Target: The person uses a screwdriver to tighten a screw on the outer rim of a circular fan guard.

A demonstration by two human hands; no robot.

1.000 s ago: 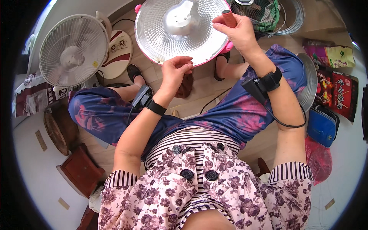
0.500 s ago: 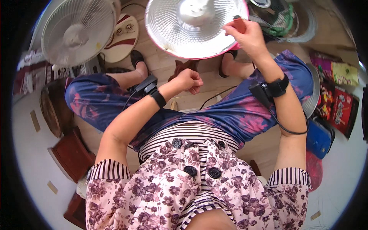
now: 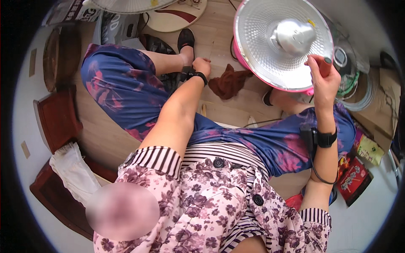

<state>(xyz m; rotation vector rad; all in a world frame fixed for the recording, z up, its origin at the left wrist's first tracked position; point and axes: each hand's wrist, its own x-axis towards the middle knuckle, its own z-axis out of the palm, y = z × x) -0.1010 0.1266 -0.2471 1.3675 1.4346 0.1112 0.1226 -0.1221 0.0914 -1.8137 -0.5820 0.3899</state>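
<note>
Presently, stage of work: the fan is part-way apart, as I judge it; the silver reflector dish [image 3: 270, 50] sits bare at the upper right of the frame with no front grille over it, while a loose wire grille [image 3: 358, 90] lies on the floor behind it at the right edge.
Done so far: the dish looks exposed and reachable, and a tool is already in hand.
Left to do: whatever fixes the central cap [image 3: 295, 36] appears untouched; no loose screws show, so I cannot tell how many fastenings remain.
Right hand [image 3: 322, 80]: upper right, fingers curled tight round a red-handled tool [image 3: 325, 66], thumb against the dish's pink rim [image 3: 270, 82].
Left hand [image 3: 202, 66]: upper centre, lowered to the wooden floor [image 3: 219, 114] beside a black shoe [image 3: 185, 40], fingers bunched in a loose fist; whether they pinch anything I cannot tell.
Dish, looks: round, ribbed, shiny metal, tilted toward the camera, with a smooth domed cap at its middle and a pink plastic edge.
Nearby: a brown rag [image 3: 230, 82] lies crumpled on the floor between left hand and dish, just beside the rim.
Further off: a second white fan [image 3: 126, 4] shows at the top edge.
</note>
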